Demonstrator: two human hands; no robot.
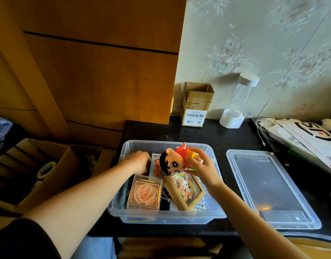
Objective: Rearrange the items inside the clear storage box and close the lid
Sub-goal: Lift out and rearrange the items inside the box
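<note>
Storage box (213,215) crowded — our right hand (202,169) gripped the cartoon figure (173,163), left hand (140,161) buried, grip unclear — lid (273,191) might not seat.

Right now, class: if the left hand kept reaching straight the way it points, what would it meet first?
Probably the box's far wall; the left hand is already deep in the back-left corner, though depth is unclear.

Both forearms reach forward over the near rim of the clear box (166,214), the left one bare below a dark sleeve (20,240). The left hand (139,162) is down in the far left part of the box, knuckles up and fingers curled under, their tips hidden. The right hand (202,169) is raised above the middle of the box and grips a toy figure (173,161) between thumb and fingers.
</note>
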